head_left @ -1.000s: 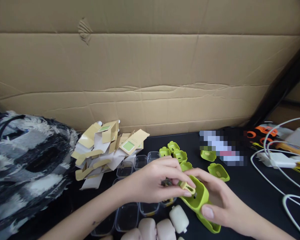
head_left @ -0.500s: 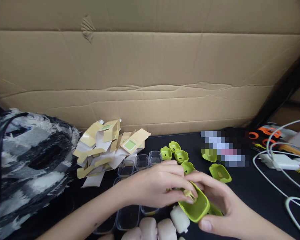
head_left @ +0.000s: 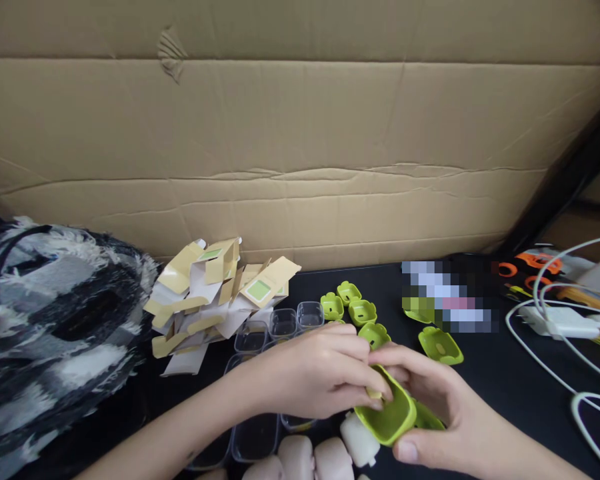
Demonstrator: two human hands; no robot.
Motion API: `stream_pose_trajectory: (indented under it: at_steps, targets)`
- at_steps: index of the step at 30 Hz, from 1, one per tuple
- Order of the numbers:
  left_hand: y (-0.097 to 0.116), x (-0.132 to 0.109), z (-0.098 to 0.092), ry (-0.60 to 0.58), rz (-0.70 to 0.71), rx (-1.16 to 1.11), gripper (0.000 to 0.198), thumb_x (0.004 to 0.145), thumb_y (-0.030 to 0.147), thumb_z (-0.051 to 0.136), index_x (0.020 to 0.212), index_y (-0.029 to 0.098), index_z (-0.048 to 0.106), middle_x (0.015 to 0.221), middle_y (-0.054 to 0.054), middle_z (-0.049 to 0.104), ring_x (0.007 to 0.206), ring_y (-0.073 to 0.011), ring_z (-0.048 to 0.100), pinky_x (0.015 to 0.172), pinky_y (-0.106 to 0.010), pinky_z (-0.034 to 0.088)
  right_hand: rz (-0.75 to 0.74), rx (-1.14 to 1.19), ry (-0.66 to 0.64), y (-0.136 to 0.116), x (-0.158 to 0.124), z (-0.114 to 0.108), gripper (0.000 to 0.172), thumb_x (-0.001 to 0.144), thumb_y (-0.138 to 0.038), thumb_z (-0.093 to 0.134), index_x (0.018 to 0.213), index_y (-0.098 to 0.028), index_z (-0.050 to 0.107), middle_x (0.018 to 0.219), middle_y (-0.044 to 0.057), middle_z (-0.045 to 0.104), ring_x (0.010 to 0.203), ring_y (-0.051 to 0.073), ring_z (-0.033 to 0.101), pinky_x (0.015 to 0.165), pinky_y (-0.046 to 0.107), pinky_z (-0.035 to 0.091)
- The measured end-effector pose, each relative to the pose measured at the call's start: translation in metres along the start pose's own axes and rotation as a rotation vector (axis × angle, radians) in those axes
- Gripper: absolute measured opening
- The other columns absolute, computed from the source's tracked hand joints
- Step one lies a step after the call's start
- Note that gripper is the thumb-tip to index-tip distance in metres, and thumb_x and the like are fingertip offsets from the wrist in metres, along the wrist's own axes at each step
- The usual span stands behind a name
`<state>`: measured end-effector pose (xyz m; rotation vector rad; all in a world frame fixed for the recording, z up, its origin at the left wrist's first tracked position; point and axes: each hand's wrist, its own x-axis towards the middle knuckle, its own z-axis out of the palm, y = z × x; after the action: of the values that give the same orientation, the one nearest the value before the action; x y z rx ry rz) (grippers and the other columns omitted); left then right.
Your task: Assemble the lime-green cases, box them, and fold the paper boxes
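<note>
My right hand (head_left: 445, 407) grips a green plastic dish (head_left: 393, 420) by its rim and underside, tilted with its hollow side towards me. Inside that hollow, the fingers of my left hand (head_left: 325, 370) pinch a small pale yellow piece (head_left: 375, 394), mostly covered by the fingertips. Another green part (head_left: 427, 417) shows behind the held dish, under my right palm. Just beyond my fingers sits a green scalloped dish (head_left: 375, 335) with holes in its bottom. A white rounded piece (head_left: 359, 440) lies below the held dish.
Clear plastic cups (head_left: 283, 323) stand left of several green dishes (head_left: 363, 312). Pinkish rounded pieces (head_left: 297, 457) are at the front edge. Flattened cartons (head_left: 205, 300) pile up beside a shaggy checked bag (head_left: 65, 333). White cables (head_left: 535, 373) and orange-handled tools (head_left: 537, 263) lie right.
My left fingertips have pressed lower into the held dish, covering more of the pale yellow piece. The dish has shifted slightly left with my right hand.
</note>
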<state>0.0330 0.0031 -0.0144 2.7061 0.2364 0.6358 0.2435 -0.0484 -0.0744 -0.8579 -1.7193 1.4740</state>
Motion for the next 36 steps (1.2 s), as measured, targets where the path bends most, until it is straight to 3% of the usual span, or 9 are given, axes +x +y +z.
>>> stream_pose_trajectory:
  at_steps: [7,16,28,36]
  targets:
    - [-0.0001,-0.0031,-0.0013,0.002,-0.012,0.112,0.013,0.086,0.011,0.063,0.082,0.018,0.073,0.069,0.0,0.062,0.061,-0.0133,0.045,0.063,-0.025,0.039,-0.002,0.03,0.011,-0.0025,0.0021,0.0018,0.057,0.071,-0.035,0.08,0.123,-0.03,0.057,0.104,0.003,0.069,0.097,0.021,0.065,0.088,0.034,0.048]
    - [0.0038,0.0008,-0.0064,-0.07,-0.014,0.036,0.005,0.082,0.01,0.069,0.085,0.011,0.072,0.071,-0.001,0.064,0.062,-0.0122,0.048,0.06,-0.023,0.039,-0.003,0.059,-0.013,-0.0007,-0.0007,0.0039,0.059,0.071,-0.036,0.08,0.123,-0.028,0.055,0.108,0.006,0.069,0.102,0.024,0.065,0.087,0.037,0.05]
    - [-0.0004,-0.0019,-0.0023,-0.038,-0.018,-0.034,0.012,0.083,0.009,0.066,0.077,0.018,0.07,0.073,0.001,0.07,0.059,-0.011,0.052,0.064,-0.024,0.041,0.025,0.092,-0.015,0.0008,-0.0021,0.0052,0.058,0.071,-0.033,0.082,0.122,-0.03,0.055,0.105,0.004,0.069,0.099,0.021,0.064,0.088,0.037,0.048]
    - [-0.0023,-0.0021,-0.0049,-0.074,-0.045,-0.061,0.01,0.085,0.013,0.066,0.091,0.015,0.074,0.076,-0.002,0.068,0.065,-0.0127,0.054,0.067,-0.023,0.043,0.033,0.093,-0.029,-0.0044,0.0019,0.0053,0.056,0.072,-0.033,0.08,0.122,-0.029,0.054,0.101,0.003,0.069,0.094,0.019,0.064,0.086,0.035,0.047]
